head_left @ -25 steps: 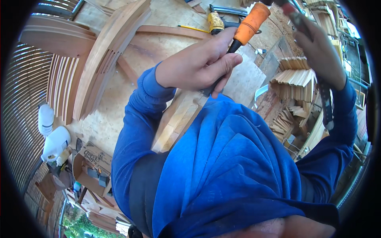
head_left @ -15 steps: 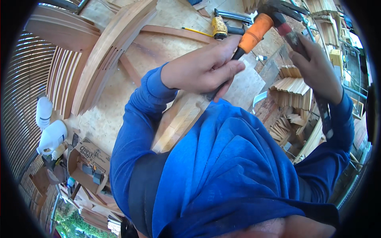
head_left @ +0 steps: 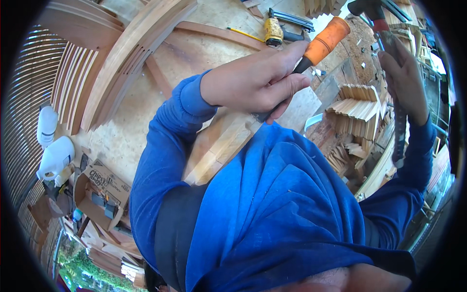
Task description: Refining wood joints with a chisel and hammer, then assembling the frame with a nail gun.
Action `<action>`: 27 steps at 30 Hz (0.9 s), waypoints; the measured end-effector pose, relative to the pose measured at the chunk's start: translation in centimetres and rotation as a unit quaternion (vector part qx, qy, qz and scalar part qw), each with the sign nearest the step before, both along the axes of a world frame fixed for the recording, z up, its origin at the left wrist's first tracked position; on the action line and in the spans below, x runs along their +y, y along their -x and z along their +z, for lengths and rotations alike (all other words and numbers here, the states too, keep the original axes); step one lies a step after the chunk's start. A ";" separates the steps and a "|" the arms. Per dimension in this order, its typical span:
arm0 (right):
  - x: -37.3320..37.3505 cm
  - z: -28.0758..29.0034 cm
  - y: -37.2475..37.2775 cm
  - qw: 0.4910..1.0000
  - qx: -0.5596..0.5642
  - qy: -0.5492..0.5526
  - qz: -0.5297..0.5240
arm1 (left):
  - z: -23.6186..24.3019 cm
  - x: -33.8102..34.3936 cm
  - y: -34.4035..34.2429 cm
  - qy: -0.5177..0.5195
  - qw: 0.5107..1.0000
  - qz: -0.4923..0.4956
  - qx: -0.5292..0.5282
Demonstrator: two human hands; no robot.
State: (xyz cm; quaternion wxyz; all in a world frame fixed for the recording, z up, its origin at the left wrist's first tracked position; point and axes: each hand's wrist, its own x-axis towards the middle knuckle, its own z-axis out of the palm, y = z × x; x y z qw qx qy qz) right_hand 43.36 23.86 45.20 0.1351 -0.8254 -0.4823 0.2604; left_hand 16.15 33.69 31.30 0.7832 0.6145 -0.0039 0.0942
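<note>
Orange-handled chisel [head_left: 321, 45] upright-tilted over curved wood strip [head_left: 228, 141] on plywood worktop [head_left: 121, 136], blade end hidden by left hand [head_left: 258, 80], fingers [head_left: 287, 87] wrapped tight around it. Right hand [head_left: 404, 82] raised, fingers clamped on hammer [head_left: 384, 29] handle. Yellow nailer [head_left: 275, 30] beyond; white jugs [head_left: 53, 155] far left.
</note>
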 end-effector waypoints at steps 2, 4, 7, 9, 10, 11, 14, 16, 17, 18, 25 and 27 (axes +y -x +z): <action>-1.2 -0.3 0.4 0.996 -0.024 0.017 0.087 | 0.2 -0.1 0.3 -0.010 1.000 0.006 -0.001; -2.9 -2.1 -0.5 0.983 -0.057 -0.084 0.153 | 0.0 0.1 0.2 -0.023 1.000 -0.001 -0.004; -0.6 0.2 -0.6 0.999 0.047 0.020 -0.016 | -0.5 0.0 0.1 -0.009 1.000 0.012 -0.011; 0.6 1.1 -0.9 0.999 0.008 0.033 -0.032 | -0.1 -0.2 -0.3 -0.065 0.997 0.041 -0.029; 0.0 0.9 -0.1 0.999 0.004 0.032 0.003 | 0.1 -0.4 -0.1 -0.065 0.996 0.044 -0.032; -1.1 0.1 0.8 0.999 0.000 0.031 0.036 | 0.3 -0.3 0.1 -0.052 0.998 0.027 -0.026; -1.6 1.3 2.8 0.995 0.075 0.067 0.020 | -0.1 -0.5 0.3 -0.030 0.999 0.011 -0.017; -0.7 2.0 1.8 0.993 0.072 0.078 -0.052 | -0.2 -0.4 0.3 -0.022 1.000 0.017 -0.012; -0.3 2.0 0.9 0.994 0.084 0.039 -0.061 | -0.1 -0.4 0.0 -0.029 0.999 0.018 -0.020; -0.4 1.6 0.8 0.998 0.051 0.014 -0.041 | 0.0 -0.4 -0.2 -0.037 0.999 0.018 -0.027; -0.4 1.7 1.8 0.987 0.104 0.114 -0.050 | -0.3 -0.5 0.5 -0.042 0.999 0.030 -0.013; -0.5 1.0 0.7 0.992 0.074 0.083 -0.064 | -0.3 -0.5 0.1 -0.010 1.000 -0.002 -0.019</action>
